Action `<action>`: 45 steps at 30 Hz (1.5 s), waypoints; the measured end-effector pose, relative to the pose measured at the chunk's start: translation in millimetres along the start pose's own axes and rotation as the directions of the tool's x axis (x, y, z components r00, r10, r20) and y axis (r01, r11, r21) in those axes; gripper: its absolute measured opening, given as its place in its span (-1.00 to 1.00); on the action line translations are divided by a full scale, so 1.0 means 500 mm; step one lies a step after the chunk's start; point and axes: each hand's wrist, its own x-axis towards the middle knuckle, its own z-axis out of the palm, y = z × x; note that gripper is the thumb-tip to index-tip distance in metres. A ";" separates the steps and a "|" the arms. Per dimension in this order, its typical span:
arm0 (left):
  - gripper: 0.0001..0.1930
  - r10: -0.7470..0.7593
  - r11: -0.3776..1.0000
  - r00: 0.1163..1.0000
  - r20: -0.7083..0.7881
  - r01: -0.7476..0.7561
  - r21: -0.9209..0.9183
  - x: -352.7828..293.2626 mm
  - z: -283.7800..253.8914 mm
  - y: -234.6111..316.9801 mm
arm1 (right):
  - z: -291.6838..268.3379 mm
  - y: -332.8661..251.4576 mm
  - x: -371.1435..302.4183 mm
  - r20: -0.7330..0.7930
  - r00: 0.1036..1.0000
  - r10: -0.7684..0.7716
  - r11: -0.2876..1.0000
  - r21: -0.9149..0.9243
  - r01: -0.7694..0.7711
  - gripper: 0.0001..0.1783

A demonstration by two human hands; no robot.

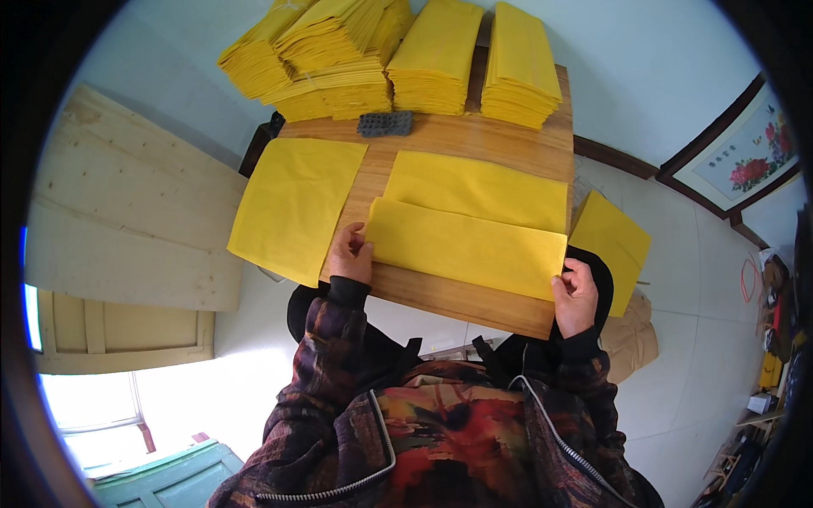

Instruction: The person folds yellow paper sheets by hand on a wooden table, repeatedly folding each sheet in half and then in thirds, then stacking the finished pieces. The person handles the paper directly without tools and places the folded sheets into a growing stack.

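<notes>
A yellow paper sheet (466,247) lies before me on the wooden table, its near part folded over so that a strip of the far part still shows. At the left end of the fold, my left hand (351,253) pinches the edge between thumb and fingers. My right hand (576,295) grips the near right corner, thumb on top and the fingers partly hidden. To the left lies another yellow sheet (296,203), spread flat and overhanging the table's left edge.
Tall piles of folded yellow paper (432,59) line the table's far side. A grey textured cloth-like piece (385,124) sits in front of them. More yellow sheet (611,250) hangs beyond the right edge. Wooden boards (135,203) lean at the left.
</notes>
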 end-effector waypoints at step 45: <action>-0.57 0.241 0.957 0.966 0.096 -0.253 0.140 0.025 -0.001 0.033 | 0.014 0.017 -0.007 -0.078 0.997 0.023 0.997 0.076 -0.017 -0.72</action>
